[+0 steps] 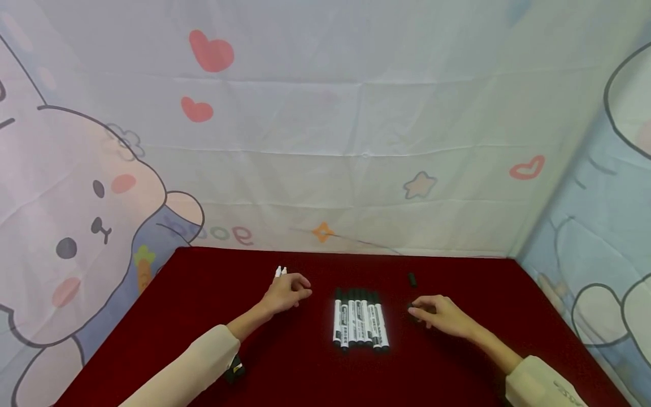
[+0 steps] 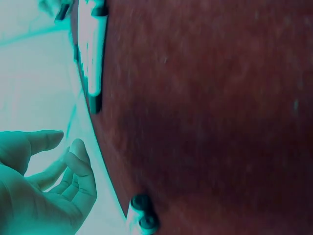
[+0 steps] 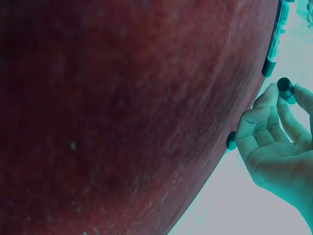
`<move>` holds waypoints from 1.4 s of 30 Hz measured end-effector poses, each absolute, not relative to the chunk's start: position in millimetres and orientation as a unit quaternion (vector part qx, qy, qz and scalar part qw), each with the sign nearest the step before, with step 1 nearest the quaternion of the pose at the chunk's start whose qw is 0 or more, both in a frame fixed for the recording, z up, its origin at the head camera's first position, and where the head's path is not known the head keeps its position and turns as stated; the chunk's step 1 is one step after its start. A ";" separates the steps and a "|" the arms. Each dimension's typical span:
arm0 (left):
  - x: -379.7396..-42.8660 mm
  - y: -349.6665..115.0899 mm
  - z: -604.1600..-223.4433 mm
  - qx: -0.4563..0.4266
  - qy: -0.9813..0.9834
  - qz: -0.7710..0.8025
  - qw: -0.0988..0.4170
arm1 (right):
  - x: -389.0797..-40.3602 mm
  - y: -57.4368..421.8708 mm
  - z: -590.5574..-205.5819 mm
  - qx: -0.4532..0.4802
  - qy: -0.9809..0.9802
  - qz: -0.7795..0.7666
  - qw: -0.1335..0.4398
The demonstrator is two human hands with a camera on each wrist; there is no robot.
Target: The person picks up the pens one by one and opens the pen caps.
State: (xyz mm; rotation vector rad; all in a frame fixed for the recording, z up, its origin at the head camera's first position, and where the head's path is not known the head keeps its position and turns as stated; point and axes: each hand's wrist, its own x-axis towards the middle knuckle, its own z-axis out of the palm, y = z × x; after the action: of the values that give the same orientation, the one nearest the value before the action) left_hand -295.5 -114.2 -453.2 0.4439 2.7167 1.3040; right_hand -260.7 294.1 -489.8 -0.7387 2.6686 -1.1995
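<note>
Your right hand [image 1: 442,316] pinches a cap [image 3: 286,91] right of the marker row [image 1: 360,322]; your left hand [image 1: 287,294], empty, thumb and fingers apart, is left of it. Cap-handling, seemingly; next likely calls for clean release.

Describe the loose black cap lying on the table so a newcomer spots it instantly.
On the red-covered table, find the right hand. Just beyond it, toward the backdrop, lies the black cap. It rests alone, unlike the similar cap pinched in that hand.

My left hand [image 2: 46,203], thumb and fingertips apart
Dark-ended markers [image 2: 98,54] lie at the top, two marker ends [image 2: 142,201] at the bottom, on reddish cloth [image 2: 230,107].
</note>
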 end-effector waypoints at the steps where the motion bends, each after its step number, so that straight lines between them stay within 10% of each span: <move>1: -293.7 -110.9 -454.2 0.156 0.890 0.425 0.052 | -262.1 295.5 -489.4 -0.241 0.884 -0.396 0.058; 42: -267.8 -62.3 -475.6 0.245 0.883 0.384 0.113 | -316.1 321.0 -486.1 -0.044 0.901 -0.428 0.050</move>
State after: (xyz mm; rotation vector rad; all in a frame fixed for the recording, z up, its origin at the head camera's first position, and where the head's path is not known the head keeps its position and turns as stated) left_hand -267.8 -62.3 -475.6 0.7175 2.5909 1.1257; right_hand -316.1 321.0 -486.1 -0.1347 2.7457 -1.3026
